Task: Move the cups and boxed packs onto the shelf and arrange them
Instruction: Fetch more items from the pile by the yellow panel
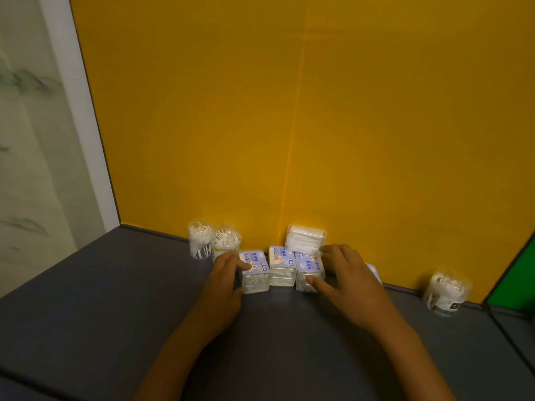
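Your left hand (228,273) lies loosely spread against the leftmost boxed pack (254,270); your right hand (341,273), fingers splayed, rests across the rightmost pack (310,272), gripping nothing. Likely light, rigid, slick plastic: pinch the side walls. Behind that row, cups (225,241) stand against the yellow wall (289,111).

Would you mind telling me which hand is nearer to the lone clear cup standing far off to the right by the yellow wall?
Right. The right hand rests on the boxed packs, left of that cup; the left hand is farther left, touching the leftmost boxed pack.
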Available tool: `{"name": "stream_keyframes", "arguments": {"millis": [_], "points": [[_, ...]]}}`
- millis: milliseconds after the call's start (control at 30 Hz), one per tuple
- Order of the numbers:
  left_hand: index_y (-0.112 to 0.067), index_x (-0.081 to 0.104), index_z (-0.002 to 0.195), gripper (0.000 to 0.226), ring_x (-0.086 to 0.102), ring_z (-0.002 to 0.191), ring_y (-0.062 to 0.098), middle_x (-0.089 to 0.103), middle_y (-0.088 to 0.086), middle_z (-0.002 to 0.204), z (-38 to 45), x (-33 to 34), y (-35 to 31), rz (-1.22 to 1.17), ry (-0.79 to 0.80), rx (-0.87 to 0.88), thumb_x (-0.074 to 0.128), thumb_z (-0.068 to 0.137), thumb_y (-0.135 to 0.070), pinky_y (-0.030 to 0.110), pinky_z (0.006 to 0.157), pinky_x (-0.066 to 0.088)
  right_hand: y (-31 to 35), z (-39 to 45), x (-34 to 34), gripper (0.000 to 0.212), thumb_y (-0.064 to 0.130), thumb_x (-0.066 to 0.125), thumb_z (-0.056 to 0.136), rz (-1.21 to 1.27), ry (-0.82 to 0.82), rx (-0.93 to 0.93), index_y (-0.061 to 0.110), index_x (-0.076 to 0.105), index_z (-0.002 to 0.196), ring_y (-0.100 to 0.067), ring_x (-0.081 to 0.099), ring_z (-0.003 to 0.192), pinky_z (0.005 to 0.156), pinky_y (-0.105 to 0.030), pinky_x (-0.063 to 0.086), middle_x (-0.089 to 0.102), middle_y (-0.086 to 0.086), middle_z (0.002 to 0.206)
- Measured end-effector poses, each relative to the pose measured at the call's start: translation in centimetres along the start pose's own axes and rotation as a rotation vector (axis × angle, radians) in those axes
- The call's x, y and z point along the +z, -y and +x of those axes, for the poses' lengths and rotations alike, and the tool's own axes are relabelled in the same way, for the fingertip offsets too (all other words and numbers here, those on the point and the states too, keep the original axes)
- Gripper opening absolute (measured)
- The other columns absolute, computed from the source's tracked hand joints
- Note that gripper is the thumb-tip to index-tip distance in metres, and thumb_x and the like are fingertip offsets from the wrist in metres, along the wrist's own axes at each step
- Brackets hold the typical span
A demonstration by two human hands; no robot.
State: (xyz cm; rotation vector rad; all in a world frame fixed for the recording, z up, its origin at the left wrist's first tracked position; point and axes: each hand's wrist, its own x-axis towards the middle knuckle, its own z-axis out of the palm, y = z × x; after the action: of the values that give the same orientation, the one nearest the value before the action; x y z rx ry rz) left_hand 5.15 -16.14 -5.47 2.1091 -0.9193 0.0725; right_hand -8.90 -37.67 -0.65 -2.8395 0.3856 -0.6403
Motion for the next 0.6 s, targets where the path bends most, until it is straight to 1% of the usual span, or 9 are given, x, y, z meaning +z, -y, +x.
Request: {"name": "stream_keyframes", "arguments": {"millis": [67,133,167,233,300,367,433,500,600], "points": [[-0.031,0.050,0.102,0.046,0.045,0.128,0.019,0.043,0.002,0.135,0.5,-0.4,0.1,-0.074,0.054,-0.020,0.066,0.080,0.006,0.034,0.107,0.040,-0.2,0.0,0.1,0.058,0.058,0.055,0.088,0.013,0.006,0.002,0.028,0.040,0.136,-0.010,0.041,0.125,0.085,-0.019,0.027,0.043,0.009,0.138],[-0.041,0.046,0.098,0.054,0.048,0.127,0.020,0.045,0.000,0.131,0.9,-0.7,0.1,-0.144,0.102,-0.047,0.063,0.080,0.007,0.043,0.103,0.046,-0.3,0.0,0.1,0.058,0.057,0.056,0.088,0.028,0.009,0.006,0.028,0.041,0.136,-0.010,0.042,0.124,0.086,-0.019,0.029,0.044,0.008,0.137],[-0.041,0.046,0.098,0.055,0.048,0.127,0.020,0.044,-0.001,0.130,0.9,-0.8,0.1,-0.154,0.102,-0.055,0.063,0.080,0.008,0.043,0.101,0.048,-0.4,0.0,0.1,0.058,0.058,0.056,0.088,0.031,0.009,0.009,0.028,0.041,0.136,-0.010,0.042,0.124,0.085,-0.019,0.030,0.044,0.008,0.137],[-0.038,0.046,0.104,0.055,0.046,0.127,0.019,0.040,-0.002,0.129,0.8,-0.9,-0.1,-0.172,0.082,-0.073,0.069,0.078,0.005,0.038,0.103,0.047,-0.5,0.0,0.0,0.059,0.059,0.055,0.088,0.027,0.002,0.009,0.028,0.041,0.136,-0.009,0.042,0.124,0.084,-0.019,0.029,0.044,0.009,0.137],[-0.034,0.044,0.118,0.064,0.043,0.124,0.015,0.036,-0.004,0.129,0.7,-1.0,0.1,-0.137,0.089,-0.101,0.079,0.072,-0.007,0.033,0.106,0.042,-0.6,0.0,0.0,0.058,0.059,0.054,0.088,0.011,-0.006,0.009,0.028,0.041,0.136,-0.009,0.041,0.124,0.082,-0.019,0.027,0.044,0.009,0.136],[-0.028,0.037,0.135,0.081,0.041,0.122,0.014,0.034,-0.003,0.129,0.6,-1.2,0.1,-0.073,0.141,-0.139,0.083,0.069,-0.017,0.035,0.108,0.039,-0.7,0.0,0.0,0.058,0.058,0.054,0.088,0.008,-0.015,0.008,0.027,0.042,0.135,-0.010,0.041,0.123,0.082,-0.020,0.028,0.044,0.008,0.135],[-0.025,0.031,0.143,0.092,0.037,0.129,0.019,0.031,0.001,0.137,0.5,-1.2,0.0,-0.039,0.177,-0.171,0.084,0.068,-0.020,0.041,0.111,0.036,-0.9,0.1,0.0,0.058,0.058,0.055,0.088,0.017,-0.019,0.005,0.026,0.042,0.135,-0.011,0.042,0.122,0.082,-0.020,0.030,0.045,0.007,0.135],[-0.022,0.033,0.142,0.091,0.035,0.133,0.022,0.029,0.004,0.143,0.5,-1.1,0.0,-0.060,0.155,-0.179,0.085,0.068,-0.020,0.043,0.112,0.035,-0.9,0.1,0.0,0.058,0.057,0.056,0.088,0.029,-0.023,0.005,0.026,0.042,0.135,-0.011,0.042,0.123,0.084,-0.021,0.034,0.045,0.007,0.135],[-0.016,0.039,0.129,0.076,0.044,0.127,0.020,0.044,0.005,0.136,0.5,-1.1,-0.2,-0.143,0.147,-0.174,0.084,0.067,-0.012,0.034,0.106,0.040,-1.3,0.1,0.0,0.058,0.058,0.056,0.087,0.039,-0.046,0.010,0.026,0.042,0.134,-0.011,0.043,0.121,0.089,-0.025,0.042,0.045,0.007,0.135]]}}
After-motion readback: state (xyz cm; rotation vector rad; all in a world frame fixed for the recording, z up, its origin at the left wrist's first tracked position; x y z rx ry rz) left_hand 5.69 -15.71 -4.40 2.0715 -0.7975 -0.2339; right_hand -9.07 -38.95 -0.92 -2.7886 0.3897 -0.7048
